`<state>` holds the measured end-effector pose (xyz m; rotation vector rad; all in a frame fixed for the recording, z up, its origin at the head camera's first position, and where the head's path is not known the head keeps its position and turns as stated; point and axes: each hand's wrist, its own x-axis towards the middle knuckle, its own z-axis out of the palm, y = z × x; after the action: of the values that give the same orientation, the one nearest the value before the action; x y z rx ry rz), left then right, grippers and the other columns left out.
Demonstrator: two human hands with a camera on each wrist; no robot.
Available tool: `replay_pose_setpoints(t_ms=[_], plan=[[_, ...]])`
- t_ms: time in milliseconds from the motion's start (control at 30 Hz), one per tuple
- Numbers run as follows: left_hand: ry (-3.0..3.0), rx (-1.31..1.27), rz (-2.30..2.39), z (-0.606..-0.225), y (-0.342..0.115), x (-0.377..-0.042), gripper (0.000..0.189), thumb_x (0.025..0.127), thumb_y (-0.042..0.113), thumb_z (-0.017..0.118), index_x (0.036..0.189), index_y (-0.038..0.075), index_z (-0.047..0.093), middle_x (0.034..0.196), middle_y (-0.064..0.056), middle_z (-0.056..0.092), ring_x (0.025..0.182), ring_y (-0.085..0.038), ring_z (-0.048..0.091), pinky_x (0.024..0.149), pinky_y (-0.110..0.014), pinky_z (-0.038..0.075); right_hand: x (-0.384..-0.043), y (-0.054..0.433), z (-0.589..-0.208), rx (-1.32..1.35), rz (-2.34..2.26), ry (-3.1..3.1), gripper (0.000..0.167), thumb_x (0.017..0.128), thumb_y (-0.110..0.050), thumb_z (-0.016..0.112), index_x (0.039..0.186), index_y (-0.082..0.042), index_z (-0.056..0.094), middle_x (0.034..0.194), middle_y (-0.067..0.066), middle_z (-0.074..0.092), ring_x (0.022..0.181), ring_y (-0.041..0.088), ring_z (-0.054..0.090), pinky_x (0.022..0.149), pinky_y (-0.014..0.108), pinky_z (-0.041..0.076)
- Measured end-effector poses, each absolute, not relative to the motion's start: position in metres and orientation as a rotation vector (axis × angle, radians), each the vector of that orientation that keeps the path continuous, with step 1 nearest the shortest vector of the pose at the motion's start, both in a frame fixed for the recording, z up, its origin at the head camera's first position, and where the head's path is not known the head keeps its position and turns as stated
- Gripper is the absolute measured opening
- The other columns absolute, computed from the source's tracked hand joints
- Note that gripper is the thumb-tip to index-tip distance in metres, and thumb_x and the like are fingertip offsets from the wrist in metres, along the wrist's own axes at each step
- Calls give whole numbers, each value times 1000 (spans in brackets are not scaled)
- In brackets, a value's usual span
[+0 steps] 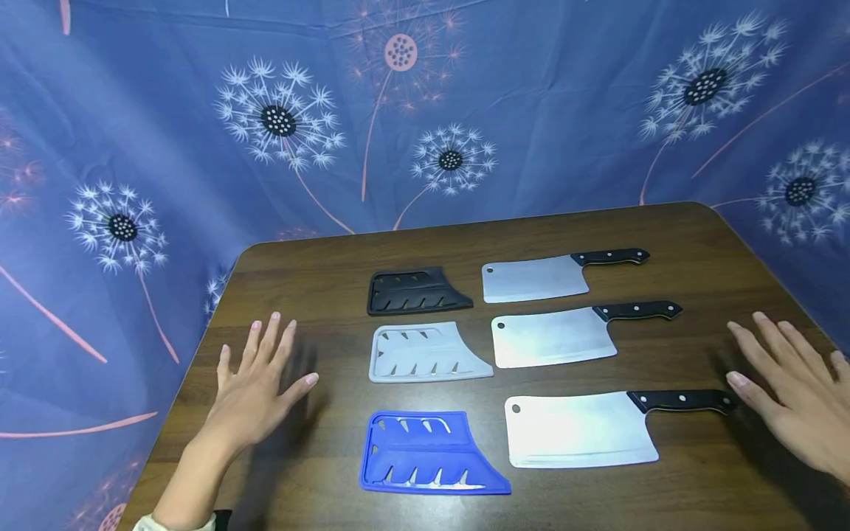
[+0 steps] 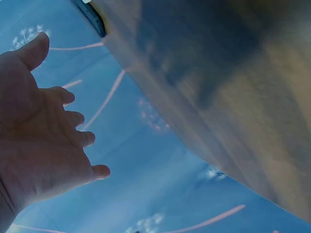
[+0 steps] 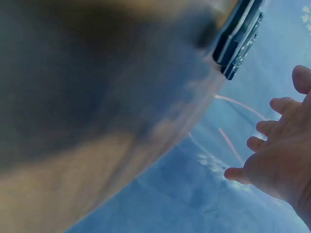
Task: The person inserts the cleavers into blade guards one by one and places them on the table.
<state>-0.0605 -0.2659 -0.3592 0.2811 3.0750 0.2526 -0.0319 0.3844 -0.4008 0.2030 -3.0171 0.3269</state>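
Observation:
Three cleavers with black riveted handles lie in a column on the right: a far cleaver (image 1: 534,280), a middle cleaver (image 1: 554,338) and a larger near cleaver (image 1: 581,431). Left of them, each beside a blade, lie a black blade cover (image 1: 415,291), a white blade cover (image 1: 425,352) and a blue blade cover (image 1: 428,453). My left hand (image 1: 255,387), fingers spread and holding nothing, is over the table left of the covers. My right hand (image 1: 793,391) is spread and bare at the right, its thumb near the near cleaver's handle end.
The brown wooden table (image 1: 319,287) has rounded far corners. Behind and around it hangs a blue cloth (image 1: 518,88) printed with dandelions. A pale sleeve cuff (image 1: 149,523) shows at my left wrist.

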Motion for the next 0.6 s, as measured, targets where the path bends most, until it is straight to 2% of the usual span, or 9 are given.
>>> replay_pose_setpoints(t_ms=[367, 600], plan=[[3063, 453, 203, -351, -237, -92, 84, 94, 59, 44, 156, 22, 1, 161, -1, -11, 146, -27, -12, 107, -66, -6, -69, 364, -386, 396, 286, -2981, 71, 101, -32, 46, 156, -21, 3, 161, 3, -13, 145, 27, -17, 102, 64, -22], [2983, 526, 285, -355, -229, -112, 85, 94, 59, 46, 155, 25, -1, 161, 3, -12, 147, -26, -10, 107, -67, -4, -90, 354, -383, 489, 238, -2962, 70, 101, -35, 46, 156, -20, 6, 161, 6, -7, 146, 29, -13, 104, 64, -19]])
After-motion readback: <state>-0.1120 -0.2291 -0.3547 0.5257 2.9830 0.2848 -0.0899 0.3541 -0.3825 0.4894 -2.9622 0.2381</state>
